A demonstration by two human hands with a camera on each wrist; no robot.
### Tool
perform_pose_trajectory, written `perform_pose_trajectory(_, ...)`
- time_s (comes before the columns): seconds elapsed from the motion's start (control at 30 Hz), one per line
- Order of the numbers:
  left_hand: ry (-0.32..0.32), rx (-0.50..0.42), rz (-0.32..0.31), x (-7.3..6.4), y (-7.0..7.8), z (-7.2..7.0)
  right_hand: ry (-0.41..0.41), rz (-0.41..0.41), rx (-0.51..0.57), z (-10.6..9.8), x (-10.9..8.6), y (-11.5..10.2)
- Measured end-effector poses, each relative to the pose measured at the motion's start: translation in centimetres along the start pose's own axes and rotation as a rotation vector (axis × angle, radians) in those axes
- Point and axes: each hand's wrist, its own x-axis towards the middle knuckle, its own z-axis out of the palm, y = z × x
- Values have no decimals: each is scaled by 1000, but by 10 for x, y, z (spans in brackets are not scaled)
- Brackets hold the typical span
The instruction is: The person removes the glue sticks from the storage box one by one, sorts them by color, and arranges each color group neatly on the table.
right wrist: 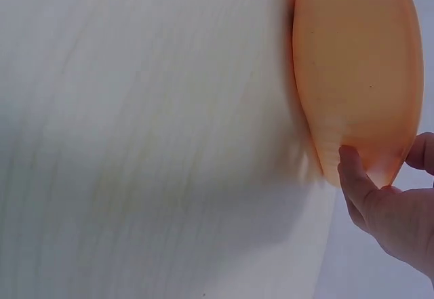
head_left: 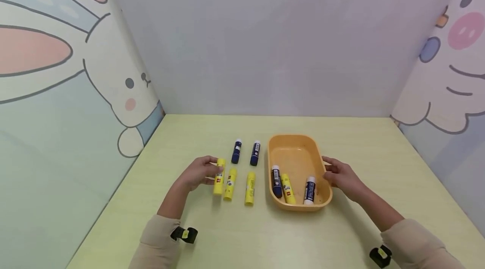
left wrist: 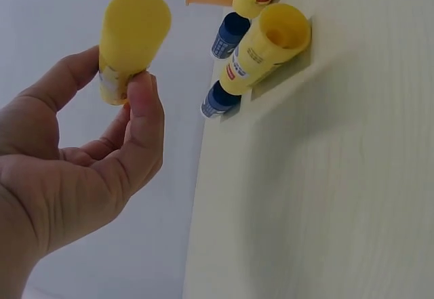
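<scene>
Glue stick point(head_left: 219, 179) was pinched by half-curled L hand point(head_left: 198, 172); tray point(head_left: 295, 155), likewise by R hand point(head_left: 344, 179) at 3 o'clock, prob. for steadying.

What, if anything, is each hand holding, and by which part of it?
The left hand pinches a yellow glue stick by its sides, toward the far end; the right hand grips the orange tray by its right-side rim.

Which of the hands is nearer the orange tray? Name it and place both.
Right. The right hand grips the orange tray at its right side; the left hand is to the tray's left, apart from it, holding a yellow glue stick.
</scene>
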Motion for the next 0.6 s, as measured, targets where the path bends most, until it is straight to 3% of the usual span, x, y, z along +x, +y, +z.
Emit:
perform_pose_trajectory(0.27, 51, -37, -21, 3, -13, -20, 47, 20, 3, 9, -5, -7)
perform_pose_trajectory(0.6, 67, -95, -29, 12, -29, -40, 40, 86, -5, 3, -6, -9)
